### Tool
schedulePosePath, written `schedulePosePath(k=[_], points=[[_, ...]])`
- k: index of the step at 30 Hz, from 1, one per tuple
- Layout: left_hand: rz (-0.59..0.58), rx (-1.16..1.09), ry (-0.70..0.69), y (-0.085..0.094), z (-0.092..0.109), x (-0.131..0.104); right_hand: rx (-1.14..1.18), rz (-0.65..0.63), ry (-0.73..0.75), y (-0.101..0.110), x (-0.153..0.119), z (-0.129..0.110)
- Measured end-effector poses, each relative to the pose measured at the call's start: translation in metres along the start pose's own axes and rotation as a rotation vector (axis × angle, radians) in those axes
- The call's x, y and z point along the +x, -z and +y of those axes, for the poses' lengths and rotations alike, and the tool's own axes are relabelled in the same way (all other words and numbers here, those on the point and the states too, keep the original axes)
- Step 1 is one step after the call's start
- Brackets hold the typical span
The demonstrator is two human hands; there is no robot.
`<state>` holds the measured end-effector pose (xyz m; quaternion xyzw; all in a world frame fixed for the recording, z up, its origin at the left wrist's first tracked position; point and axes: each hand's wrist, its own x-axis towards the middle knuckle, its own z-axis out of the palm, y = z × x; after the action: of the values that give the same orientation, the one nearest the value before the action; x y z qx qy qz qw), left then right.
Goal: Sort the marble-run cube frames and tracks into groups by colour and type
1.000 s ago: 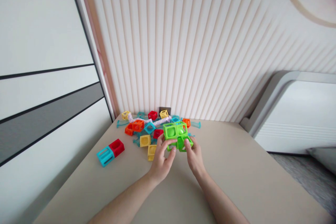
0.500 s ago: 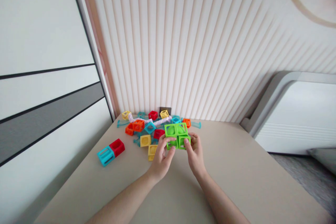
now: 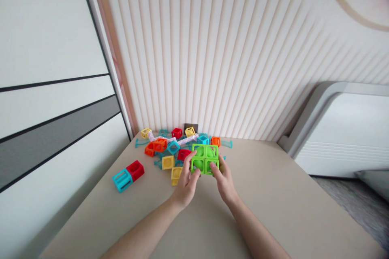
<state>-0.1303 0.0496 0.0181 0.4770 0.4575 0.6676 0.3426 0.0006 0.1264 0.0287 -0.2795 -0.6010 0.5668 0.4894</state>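
Both hands hold a two-by-two square of green toy blocks above the table. My left hand grips its left side, fingers along the edge and thumb at the lower left. My right hand is closed on the right side, with its thumb pressed on the lower right block. The blocks sit flush with one another. Just left of my left hand a yellow block lies on the table, and a red block is partly hidden behind the fingers.
A joined blue block and red block lie at the left of the table. Farther back are orange blocks, a crumpled white strip and translucent teal pieces, near the ribbed wall.
The lower right green block, tilted out of line before, now sits flush with the others. My right thumb has shifted slightly left and down, and the green square now faces me more evenly.
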Motion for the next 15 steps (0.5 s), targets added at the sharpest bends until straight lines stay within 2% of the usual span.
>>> schedulePosePath(k=[4,8,15], points=[[0.037,-0.131,0.013,-0.002,0.006,0.003,-0.043,0.005,0.004,0.000,-0.002,0.003],[0.067,-0.220,0.057,-0.001,0.006,0.009,0.024,-0.030,0.022,-0.002,-0.003,0.006],[0.144,-0.175,0.113,-0.003,0.007,0.013,0.007,-0.107,0.068,-0.001,-0.008,0.008]])
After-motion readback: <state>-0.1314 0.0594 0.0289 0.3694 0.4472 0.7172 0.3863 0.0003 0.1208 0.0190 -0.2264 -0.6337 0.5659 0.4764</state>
